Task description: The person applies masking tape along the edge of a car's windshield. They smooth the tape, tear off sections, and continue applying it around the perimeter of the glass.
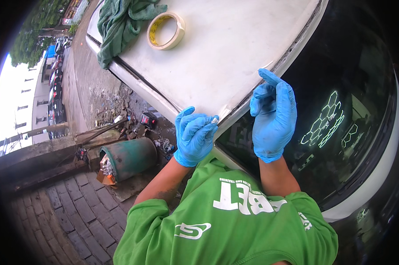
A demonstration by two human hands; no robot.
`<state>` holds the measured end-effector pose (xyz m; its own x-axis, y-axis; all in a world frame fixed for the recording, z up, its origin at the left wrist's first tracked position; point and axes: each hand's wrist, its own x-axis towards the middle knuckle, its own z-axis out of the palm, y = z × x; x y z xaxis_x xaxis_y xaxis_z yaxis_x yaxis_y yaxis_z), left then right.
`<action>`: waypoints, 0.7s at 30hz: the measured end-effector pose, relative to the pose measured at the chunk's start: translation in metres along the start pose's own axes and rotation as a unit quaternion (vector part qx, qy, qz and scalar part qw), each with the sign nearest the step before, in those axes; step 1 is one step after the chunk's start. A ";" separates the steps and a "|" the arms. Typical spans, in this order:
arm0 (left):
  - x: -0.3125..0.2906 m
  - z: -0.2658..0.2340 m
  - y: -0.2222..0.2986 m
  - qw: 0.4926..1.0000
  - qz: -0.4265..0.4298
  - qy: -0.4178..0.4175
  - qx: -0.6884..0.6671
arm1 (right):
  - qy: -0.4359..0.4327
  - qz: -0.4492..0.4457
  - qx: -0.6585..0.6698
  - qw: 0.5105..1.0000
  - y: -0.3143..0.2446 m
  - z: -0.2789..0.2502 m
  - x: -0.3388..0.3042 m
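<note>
My left hand (194, 138), in a blue glove, is at the near corner of a white car roof (208, 53). Its thumb and fingertips pinch the whitish end of a masking tape strip (225, 110) at the roof's edge beside the windshield. Farther along that edge is my right hand (275, 115), also blue-gloved. Its forefinger reaches out to the edge, where a thin pale piece of tape shows by the fingertip; the other fingers are partly bent, with nothing visible in them. A roll of masking tape (180, 32) lies flat on the roof.
A crumpled green towel (115, 31) hangs over the roof's far left side. The dark windshield (336, 101) slopes off to the right. On the ground at left, a green drum (133, 159) with rubbish lies tipped beside a low concrete kerb (40, 157) and brick paving (84, 203).
</note>
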<state>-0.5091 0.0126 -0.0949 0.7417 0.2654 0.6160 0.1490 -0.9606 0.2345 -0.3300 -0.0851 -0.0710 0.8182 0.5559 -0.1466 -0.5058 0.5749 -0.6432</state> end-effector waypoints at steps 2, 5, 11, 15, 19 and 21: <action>-0.001 -0.001 0.000 1.000 0.011 -0.004 0.001 | 0.005 0.004 -0.010 1.000 0.000 0.000 0.000; 0.006 -0.012 -0.003 0.997 0.044 -0.069 0.015 | 0.016 0.011 -0.028 0.999 -0.001 0.001 0.001; 0.009 -0.022 -0.008 0.990 0.081 -0.113 0.032 | -0.002 -0.002 -0.036 0.999 0.001 0.001 0.000; 0.011 -0.024 -0.006 0.987 0.074 -0.140 0.037 | -0.025 -0.006 -0.023 0.999 0.000 -0.003 0.001; 0.012 -0.025 -0.006 0.985 0.086 -0.141 0.057 | -0.025 -0.001 -0.018 1.000 -0.003 -0.002 0.002; 0.014 -0.027 -0.006 0.984 0.091 -0.143 0.063 | -0.025 0.000 -0.018 1.000 -0.004 -0.002 0.002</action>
<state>-0.5172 0.0242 -0.0677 0.9141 0.0719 0.3991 0.0633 -0.9974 0.0346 -0.3263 -0.0875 -0.0707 0.8027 0.5861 -0.1100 -0.4957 0.5532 -0.6695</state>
